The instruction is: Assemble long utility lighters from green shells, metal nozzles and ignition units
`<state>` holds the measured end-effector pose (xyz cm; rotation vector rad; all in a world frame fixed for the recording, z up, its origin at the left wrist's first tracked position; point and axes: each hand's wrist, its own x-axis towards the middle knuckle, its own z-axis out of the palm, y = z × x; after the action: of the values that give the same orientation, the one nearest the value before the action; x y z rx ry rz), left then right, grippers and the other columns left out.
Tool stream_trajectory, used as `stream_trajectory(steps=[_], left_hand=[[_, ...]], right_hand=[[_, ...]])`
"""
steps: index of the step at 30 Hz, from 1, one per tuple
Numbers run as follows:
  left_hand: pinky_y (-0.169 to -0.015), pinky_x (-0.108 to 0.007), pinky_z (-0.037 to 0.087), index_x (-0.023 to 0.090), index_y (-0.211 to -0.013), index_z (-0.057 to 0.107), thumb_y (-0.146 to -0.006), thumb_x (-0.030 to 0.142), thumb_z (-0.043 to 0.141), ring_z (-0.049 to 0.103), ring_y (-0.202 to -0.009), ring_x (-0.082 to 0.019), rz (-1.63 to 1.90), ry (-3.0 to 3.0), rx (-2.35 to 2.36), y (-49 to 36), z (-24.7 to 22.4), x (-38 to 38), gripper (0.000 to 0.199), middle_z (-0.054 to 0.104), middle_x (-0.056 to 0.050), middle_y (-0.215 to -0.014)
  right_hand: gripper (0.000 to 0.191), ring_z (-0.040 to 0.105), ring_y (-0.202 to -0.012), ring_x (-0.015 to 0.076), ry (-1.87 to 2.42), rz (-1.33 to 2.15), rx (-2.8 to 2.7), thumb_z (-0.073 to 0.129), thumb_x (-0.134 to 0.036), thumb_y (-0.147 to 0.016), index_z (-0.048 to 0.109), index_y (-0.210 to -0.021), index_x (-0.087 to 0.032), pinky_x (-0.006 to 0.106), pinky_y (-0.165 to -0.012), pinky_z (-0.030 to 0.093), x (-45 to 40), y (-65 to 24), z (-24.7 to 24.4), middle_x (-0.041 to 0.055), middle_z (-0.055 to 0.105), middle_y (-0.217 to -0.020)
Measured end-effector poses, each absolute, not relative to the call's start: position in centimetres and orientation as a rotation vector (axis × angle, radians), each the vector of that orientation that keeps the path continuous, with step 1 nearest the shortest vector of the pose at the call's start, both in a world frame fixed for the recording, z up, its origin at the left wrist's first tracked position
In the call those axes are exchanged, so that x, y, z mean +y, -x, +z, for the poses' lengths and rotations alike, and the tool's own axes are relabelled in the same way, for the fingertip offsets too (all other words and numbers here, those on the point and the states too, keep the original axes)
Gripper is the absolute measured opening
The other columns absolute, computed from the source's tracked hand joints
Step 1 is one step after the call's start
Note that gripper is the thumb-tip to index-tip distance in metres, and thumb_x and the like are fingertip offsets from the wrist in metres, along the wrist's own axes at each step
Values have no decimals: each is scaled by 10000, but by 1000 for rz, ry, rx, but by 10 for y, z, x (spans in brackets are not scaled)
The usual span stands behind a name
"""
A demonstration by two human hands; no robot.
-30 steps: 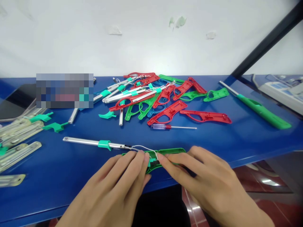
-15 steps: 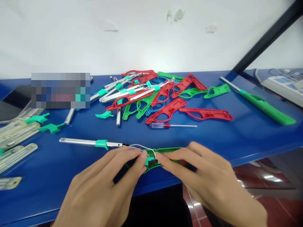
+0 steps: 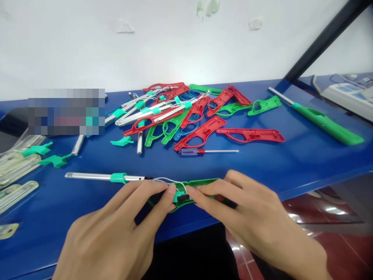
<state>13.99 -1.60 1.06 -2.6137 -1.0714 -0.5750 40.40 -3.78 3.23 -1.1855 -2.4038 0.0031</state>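
Near the table's front edge lies a green half-shell (image 3: 204, 182), open side up, between my hands. My left hand (image 3: 125, 217) pinches at its left part, beside a teal trigger piece (image 3: 178, 196). My right hand (image 3: 241, 210) has its fingertips closed at a black part (image 3: 183, 197) with white wires (image 3: 171, 180) in the shell. The wires run left to a silver tube (image 3: 90, 176) bearing a teal collar (image 3: 118, 177). The fingers hide much of the shell.
Behind are piled red half-shells (image 3: 201, 133), green and blue ones, and silver tubes. A screwdriver (image 3: 198, 151) lies in front of them. An assembled green lighter (image 3: 329, 124) is at right, clear-pale parts (image 3: 17, 196) at left. A pixelated patch covers the back left.
The view has shifted slightly, so most things appear a little further left. Both hands keep nearly the same grip on the parts in the green shell.
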Motion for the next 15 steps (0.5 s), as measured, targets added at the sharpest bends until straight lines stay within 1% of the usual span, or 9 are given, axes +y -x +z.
stream_trajectory(steps=[3,6,9,12,14,15], left_hand=[[-816,-298,610,255,-1329,671,-1025,134,349,693,-1187,-198,-488,2677,-883,-137,13,-12,459,700,-41,-1240],[-965,-323,601,189,-1296,674,-1033,134,368,685,-1216,-217,-528,2693,-830,-141,17,-11,408,711,-67,-1256],[-971,-328,586,152,-1235,702,-1054,183,458,703,-1158,-217,-630,2669,-875,-150,21,-12,305,737,-68,-1212],[-944,-331,565,125,-1180,727,-1069,231,484,711,-1085,-209,-676,2647,-856,-155,24,-12,288,759,-61,-1127],[-926,-331,547,128,-1174,730,-1082,228,473,704,-1082,-206,-687,2637,-836,-155,23,-12,291,763,-51,-1120],[-920,-326,538,146,-1179,731,-1090,229,470,700,-1091,-200,-687,2657,-848,-154,22,-11,288,765,-36,-1129]], right_hand=[[359,520,-714,189,1196,7,-2386,439,-155,-1118,767,-1258,-188,335,-611,506,-38,-404,30,-3,782,-955],[331,542,-738,185,1180,53,-2338,509,-93,-1074,750,-1274,-198,336,-663,513,-39,-406,24,0,787,-1023],[293,600,-794,169,1160,104,-2247,627,-65,-1017,749,-1239,-213,323,-737,514,-40,-406,19,-10,796,-1108],[162,662,-834,160,1175,123,-2189,695,-190,-1026,765,-1168,-225,324,-766,508,-40,-403,17,-23,804,-1086],[126,682,-833,159,1190,125,-2174,707,-266,-1030,769,-1137,-238,328,-758,506,-39,-401,17,-30,805,-1062],[119,688,-829,159,1197,122,-2167,712,-284,-1028,770,-1124,-243,330,-750,504,-38,-400,17,-33,806,-1053]])
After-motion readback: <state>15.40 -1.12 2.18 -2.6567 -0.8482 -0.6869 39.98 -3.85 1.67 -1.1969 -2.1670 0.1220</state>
